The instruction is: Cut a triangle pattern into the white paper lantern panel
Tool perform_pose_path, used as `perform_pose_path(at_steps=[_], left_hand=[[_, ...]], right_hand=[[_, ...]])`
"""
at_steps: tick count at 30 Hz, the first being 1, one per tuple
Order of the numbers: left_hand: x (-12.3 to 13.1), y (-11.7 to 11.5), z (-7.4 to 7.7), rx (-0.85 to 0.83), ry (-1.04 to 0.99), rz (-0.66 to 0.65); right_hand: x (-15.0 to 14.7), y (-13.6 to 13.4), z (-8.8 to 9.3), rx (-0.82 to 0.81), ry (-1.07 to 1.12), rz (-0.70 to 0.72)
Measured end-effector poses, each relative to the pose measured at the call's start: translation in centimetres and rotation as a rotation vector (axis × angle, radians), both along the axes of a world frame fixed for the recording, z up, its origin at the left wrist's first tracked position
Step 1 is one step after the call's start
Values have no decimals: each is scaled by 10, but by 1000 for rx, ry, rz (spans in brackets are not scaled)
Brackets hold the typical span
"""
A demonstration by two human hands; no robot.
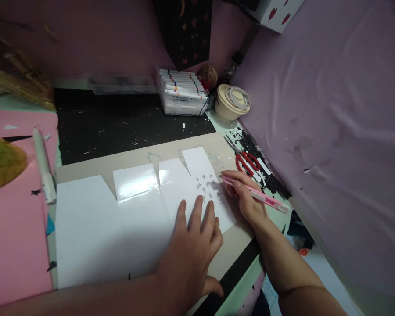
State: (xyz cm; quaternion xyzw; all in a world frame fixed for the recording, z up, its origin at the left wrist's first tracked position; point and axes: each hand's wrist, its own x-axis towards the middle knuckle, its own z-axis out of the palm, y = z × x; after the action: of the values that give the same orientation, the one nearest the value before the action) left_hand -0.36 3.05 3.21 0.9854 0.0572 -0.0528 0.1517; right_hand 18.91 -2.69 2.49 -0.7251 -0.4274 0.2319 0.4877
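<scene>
A white glossy card sheet (pixel 112 228) with several flaps lies on a beige board (pixel 134 158). Its right panel carries a pattern of small cut-out shapes (pixel 208 186). My left hand (pixel 192 245) lies flat on the sheet with fingers stretched out, just below the cut-outs. My right hand (pixel 245 197) is closed around a pink craft knife (pixel 255 194), whose tip sits at the right edge of the cut-out pattern.
Red-handled scissors (pixel 247 162) lie among black and white paper scraps to the right. At the back stand a clear box of markers (pixel 181 92), a ball of twine (pixel 208 75) and a cream bowl (pixel 232 103). Pink paper (pixel 13 245) and a white tube (pixel 43 164) lie left.
</scene>
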Motion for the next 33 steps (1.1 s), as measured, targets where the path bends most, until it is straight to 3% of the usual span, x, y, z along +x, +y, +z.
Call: perform_pose_path(at_steps=[7, 10, 13, 15, 17, 19, 20, 23, 24, 26, 30, 33], left_hand=[[0, 1, 6, -7, 58, -25], [0, 0, 3, 9, 40, -13], [0, -2, -1, 31, -7, 5], [-1, -2, -1, 53, -19, -1], [-1, -2, 1, 84, -14, -25], [-2, -2, 5, 125, 1, -49], [-2, -3, 7, 148, 6, -58], [-4, -3, 12, 208, 9, -72], [-5, -3, 13, 221, 5, -77], [-6, -3, 13, 233, -8, -86], [-6, -2, 8, 217, -19, -104], [-5, -5, 7, 154, -20, -64]], right_hand=[[-8, 0, 5, -35, 28, 67], [-6, 1, 6, -44, -17, 16], [-2, 3, 6, 65, 179, -6], [0, 5, 6, 136, 404, 62], [0, 5, 6, 87, 578, 202], [-1, 5, 6, 10, 596, 299], [-2, 5, 5, 28, 523, 276], [-3, 5, 3, 265, 163, -17], [-2, 5, 2, 311, 132, -59], [-1, 6, 1, 310, 238, -4], [-1, 9, 0, 141, 580, 266], [-2, 11, 1, 278, 401, 60]])
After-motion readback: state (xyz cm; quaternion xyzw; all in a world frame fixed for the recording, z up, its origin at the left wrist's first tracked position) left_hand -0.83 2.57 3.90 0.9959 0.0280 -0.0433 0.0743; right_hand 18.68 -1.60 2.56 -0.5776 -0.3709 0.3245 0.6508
